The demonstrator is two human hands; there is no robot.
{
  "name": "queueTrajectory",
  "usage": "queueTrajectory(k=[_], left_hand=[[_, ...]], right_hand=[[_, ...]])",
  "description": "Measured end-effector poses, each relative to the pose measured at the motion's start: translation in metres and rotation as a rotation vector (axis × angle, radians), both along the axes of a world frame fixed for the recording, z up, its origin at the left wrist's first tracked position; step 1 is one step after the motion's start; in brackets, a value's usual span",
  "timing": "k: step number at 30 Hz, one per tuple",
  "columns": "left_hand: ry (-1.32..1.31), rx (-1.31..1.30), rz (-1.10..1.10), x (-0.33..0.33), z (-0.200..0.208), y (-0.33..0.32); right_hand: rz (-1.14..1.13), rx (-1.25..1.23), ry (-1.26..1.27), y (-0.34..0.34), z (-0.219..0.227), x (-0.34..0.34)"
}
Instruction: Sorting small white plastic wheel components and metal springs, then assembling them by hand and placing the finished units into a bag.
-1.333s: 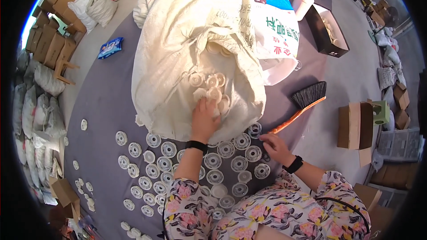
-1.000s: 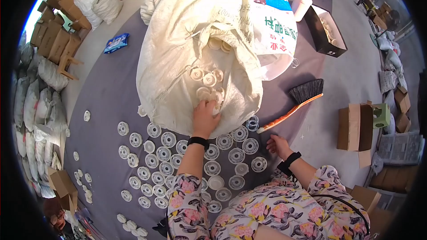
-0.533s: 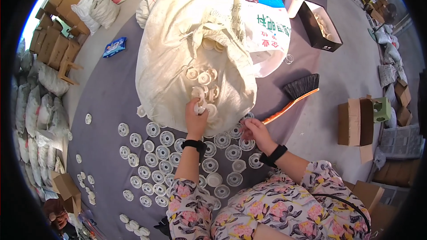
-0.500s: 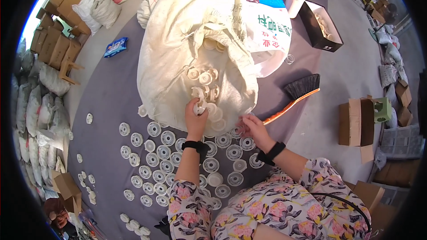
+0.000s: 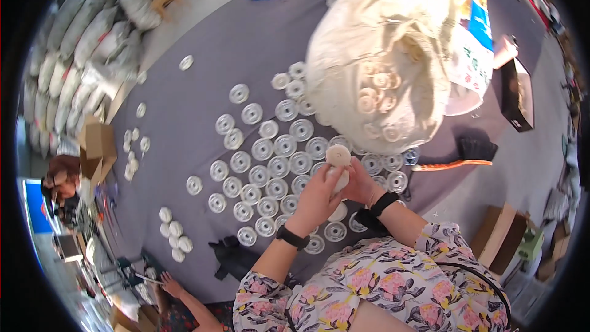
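Note:
My left hand (image 5: 314,201) and my right hand (image 5: 361,184) meet in front of the sack, above rows of round parts. Between them is a round, off-white plastic part (image 5: 338,155) with a small hub in its middle. A second pale round part (image 5: 342,179) shows just below it, partly covered by my fingers. Both hands are closed around these pieces; which fingers hold which piece is partly hidden. Many ring-shaped white plastic parts (image 5: 285,145) lie spread on the grey cloth (image 5: 203,74) around my hands. More off-white parts (image 5: 381,81) lie in the open mouth of the big cream sack (image 5: 344,55).
A brush with an orange handle (image 5: 452,165) lies right of the sack. Beyond stand a printed white bag (image 5: 470,55) and a black box (image 5: 517,95). White round pieces (image 5: 176,229) cluster at lower left, near another person's hand (image 5: 174,285). A black object (image 5: 232,258) lies beside my left arm.
My left hand has left the sack's mouth with off-white parts and come together with my right hand over the laid-out rows. The view has swung left, now showing another person's hand.

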State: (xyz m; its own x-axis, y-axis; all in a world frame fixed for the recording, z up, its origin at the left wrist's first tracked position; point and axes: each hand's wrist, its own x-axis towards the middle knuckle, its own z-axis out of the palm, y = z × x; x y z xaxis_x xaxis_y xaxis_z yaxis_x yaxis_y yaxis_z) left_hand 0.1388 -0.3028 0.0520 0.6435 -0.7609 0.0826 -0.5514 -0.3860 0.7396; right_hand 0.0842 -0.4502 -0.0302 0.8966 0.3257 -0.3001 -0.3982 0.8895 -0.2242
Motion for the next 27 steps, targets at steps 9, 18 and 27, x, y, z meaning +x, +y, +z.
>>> queueTrajectory(k=[9, 18, 27], left_hand=[[0.428, -0.211, 0.488, 0.011, 0.009, 0.174], [-0.062, 0.227, 1.069, 0.124, -0.087, 0.357], [-0.316, 0.392, 0.852, 0.128, -0.114, 0.367]], right_hand=[[0.369, 0.125, 0.223, 0.138, -0.037, 0.013], [0.422, -0.071, 0.385, 0.181, -0.014, 0.013], [0.429, -0.216, 0.399, 0.194, -0.012, 0.037]])
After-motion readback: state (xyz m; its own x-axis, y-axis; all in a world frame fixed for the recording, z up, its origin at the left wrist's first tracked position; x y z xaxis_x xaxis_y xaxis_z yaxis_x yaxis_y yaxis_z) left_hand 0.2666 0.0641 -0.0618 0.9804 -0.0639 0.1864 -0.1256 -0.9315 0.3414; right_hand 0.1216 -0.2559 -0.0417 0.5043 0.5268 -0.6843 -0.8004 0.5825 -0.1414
